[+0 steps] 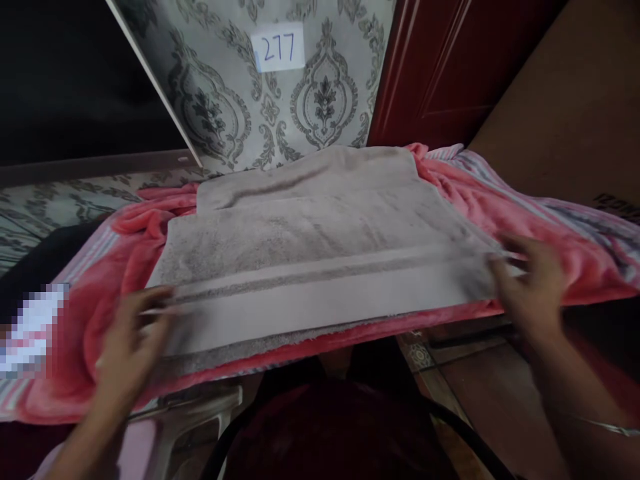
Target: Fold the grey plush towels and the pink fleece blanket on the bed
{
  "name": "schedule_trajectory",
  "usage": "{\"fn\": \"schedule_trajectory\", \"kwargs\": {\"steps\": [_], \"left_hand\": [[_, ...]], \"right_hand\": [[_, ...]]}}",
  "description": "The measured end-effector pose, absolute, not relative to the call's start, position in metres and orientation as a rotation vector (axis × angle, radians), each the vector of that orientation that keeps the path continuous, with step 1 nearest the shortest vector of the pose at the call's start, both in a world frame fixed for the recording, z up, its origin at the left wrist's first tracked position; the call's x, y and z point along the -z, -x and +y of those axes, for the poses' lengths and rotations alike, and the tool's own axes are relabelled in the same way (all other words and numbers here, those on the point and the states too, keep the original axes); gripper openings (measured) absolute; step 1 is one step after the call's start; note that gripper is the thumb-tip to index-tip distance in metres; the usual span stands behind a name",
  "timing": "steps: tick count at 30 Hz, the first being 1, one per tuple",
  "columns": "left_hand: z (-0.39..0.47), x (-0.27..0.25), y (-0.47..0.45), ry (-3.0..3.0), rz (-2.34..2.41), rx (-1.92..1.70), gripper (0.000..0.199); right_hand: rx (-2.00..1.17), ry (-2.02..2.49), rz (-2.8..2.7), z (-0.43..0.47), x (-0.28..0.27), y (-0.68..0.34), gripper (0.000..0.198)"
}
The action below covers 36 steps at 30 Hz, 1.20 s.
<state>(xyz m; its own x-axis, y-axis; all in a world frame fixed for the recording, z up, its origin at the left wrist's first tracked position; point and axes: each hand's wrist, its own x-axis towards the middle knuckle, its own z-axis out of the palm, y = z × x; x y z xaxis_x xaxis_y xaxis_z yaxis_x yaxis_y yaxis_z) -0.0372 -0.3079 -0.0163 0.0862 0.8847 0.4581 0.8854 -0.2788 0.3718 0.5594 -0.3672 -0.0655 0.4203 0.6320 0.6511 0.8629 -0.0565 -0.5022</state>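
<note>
A grey towel (300,233) with a smooth pale band near its front edge lies spread out, its far part slightly wrinkled. My left hand (137,330) pinches the towel's left edge near the front corner, thumb and fingers closed on it. At the opposite side, my right hand (533,280) grips the right edge, somewhat blurred. Beneath the towel is a pink plush blanket (500,200) with striped parts, bunched up on both sides.
Behind stands a patterned wall (270,127) bearing a paper marked 277 (279,48). A dark screen (85,80) is at the left. A red-brown door (440,67) and a cardboard box (565,113) stand at the right. Below the front edge is a light stool (200,413).
</note>
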Motion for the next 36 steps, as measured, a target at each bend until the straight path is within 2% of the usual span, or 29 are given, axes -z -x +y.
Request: {"fn": "schedule_trajectory", "kwargs": {"steps": [2,5,10,15,20,27,33,36], "left_hand": [[-0.285,0.012,-0.011,2.847,-1.565,0.700,0.048],[-0.246,0.014,-0.074,3.104,-1.186,0.319,0.057],[-0.180,0.029,-0.105,2.963,-1.289,-0.109,0.065],[-0.112,0.024,-0.092,2.639,-1.769,-0.141,0.066],[-0.076,0.026,-0.104,2.416,-2.037,-0.085,0.067],[-0.067,0.042,-0.107,2.355,-1.893,0.180,0.061],[-0.033,0.024,-0.102,2.472,-1.761,0.215,0.042],[-0.016,0.019,-0.103,2.473,-1.791,0.156,0.039]], "right_hand": [[0.228,1.507,-1.742,-0.343,0.053,-0.508,0.040],[0.031,1.291,-2.178,-0.302,0.043,-0.438,0.043],[-0.035,1.432,-2.506,-0.230,0.052,-0.413,0.054],[-0.096,1.929,-2.380,-0.165,0.056,-0.455,0.062],[-0.132,2.173,-2.193,-0.123,0.046,-0.454,0.062],[-0.112,1.789,-2.321,-0.079,0.048,-0.391,0.052],[-0.030,1.815,-2.262,-0.048,0.045,-0.399,0.036],[-0.021,1.827,-2.222,-0.035,0.042,-0.409,0.034]]}}
